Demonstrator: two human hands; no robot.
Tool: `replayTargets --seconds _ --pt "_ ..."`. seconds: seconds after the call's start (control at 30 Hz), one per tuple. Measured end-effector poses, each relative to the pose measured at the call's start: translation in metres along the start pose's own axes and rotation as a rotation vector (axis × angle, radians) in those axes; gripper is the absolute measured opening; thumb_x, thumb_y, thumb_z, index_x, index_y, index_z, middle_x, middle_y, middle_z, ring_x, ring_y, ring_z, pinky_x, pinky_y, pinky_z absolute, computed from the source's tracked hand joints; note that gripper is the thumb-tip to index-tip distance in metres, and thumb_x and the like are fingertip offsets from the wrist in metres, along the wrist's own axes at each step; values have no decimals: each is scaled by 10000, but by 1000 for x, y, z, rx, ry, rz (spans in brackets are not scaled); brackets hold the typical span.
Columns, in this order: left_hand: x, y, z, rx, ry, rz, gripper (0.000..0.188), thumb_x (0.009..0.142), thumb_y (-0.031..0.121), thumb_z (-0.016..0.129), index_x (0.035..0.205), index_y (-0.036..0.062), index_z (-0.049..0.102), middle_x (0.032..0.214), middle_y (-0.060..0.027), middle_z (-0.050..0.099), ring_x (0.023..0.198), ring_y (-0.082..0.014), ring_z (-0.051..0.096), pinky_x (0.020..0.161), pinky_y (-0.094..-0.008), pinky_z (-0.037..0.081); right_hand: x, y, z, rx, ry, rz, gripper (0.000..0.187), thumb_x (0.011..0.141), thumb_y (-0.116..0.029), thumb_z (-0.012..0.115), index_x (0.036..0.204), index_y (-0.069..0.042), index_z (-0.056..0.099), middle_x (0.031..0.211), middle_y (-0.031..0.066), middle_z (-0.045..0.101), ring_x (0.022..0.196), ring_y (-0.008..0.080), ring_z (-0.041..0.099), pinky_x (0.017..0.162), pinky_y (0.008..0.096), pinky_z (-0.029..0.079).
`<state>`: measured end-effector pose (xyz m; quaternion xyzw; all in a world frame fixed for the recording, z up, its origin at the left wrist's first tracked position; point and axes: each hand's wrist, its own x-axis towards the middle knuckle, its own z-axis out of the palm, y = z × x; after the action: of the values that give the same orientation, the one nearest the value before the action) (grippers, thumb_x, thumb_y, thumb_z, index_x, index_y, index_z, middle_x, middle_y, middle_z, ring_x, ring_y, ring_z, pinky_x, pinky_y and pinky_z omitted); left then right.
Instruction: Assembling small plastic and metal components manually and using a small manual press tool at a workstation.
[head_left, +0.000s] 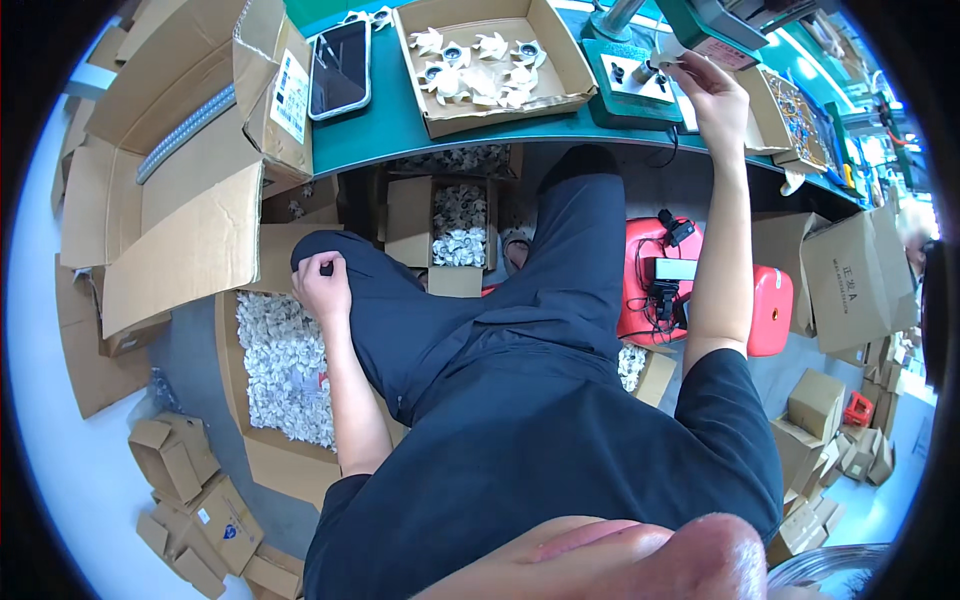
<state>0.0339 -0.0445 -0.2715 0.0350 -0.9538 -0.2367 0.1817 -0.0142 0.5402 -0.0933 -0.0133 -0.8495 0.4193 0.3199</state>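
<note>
My right hand (pixel 712 95) is raised at the green bench press (pixel 632 95), its fingers pinched on a small white part (pixel 668 60). The part is at the small metal post on the press's white plate; whether they touch I cannot tell. My left hand (pixel 323 288) rests on my left knee, fingers curled in. Something dark shows between its thumb and fingers, too small to tell from the trousers. Several white plastic fan wheels (pixel 490 85), some with dark hubs, lie in a shallow cardboard tray (pixel 560 102) left of the press.
A phone (pixel 340 70) lies on the green bench, left of the tray. Further left stands an open carton (pixel 190 220). A parts tray (pixel 795 120) is right of the press. Boxes of white pieces (pixel 285 370) stand by my legs. Cables and a device lie on a red stool (pixel 770 310).
</note>
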Motion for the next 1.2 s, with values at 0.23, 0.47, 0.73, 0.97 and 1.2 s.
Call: replayTargets --seconds 0.23,0.47,0.73,0.97,1.2 --pt "3 8 0 11 -12 -17 53 820 187 730 844 142 744 928 -23 692 902 -277 610 839 -399 478 -5 -6 9 -92 -5 -42 231 883 -126 762 1098 -42 755 1062 78 750 966 150 710 856 269 553" --pt "4 1 2 -1 -11 -37 47 811 195 738 835 155 743 919 -3 684 924 -269 606 863 -415 462 -13 -23 19 -171 19 -191 174 862 -99 765 1032 -62 774 1056 42 754 977 150 705 869 264 539" --pt "6 -2 8 -24 -42 -82 46 791 217 746 823 184 741 912 34 666 959 -266 599 928 -440 430 -14 -25 18 -402 17 -457 161 826 -50 769 984 -76 777 1032 43 748 973 186 700 852 284 551" --pt "15 6 9 -19 -35 -101 49 793 224 742 818 181 740 908 31 669 939 -264 608 888 -426 448 -10 -26 17 -560 -25 -625 207 810 -21 768 1009 -79 770 1046 42 743 1000 201 685 842 306 560" --pt "13 12 9 1 -39 -92 49 790 214 738 812 170 739 900 18 673 920 -265 612 862 -416 457 -12 -36 15 -568 -55 -618 205 822 -32 753 1022 -69 766 1072 41 741 1031 200 681 856 308 557"
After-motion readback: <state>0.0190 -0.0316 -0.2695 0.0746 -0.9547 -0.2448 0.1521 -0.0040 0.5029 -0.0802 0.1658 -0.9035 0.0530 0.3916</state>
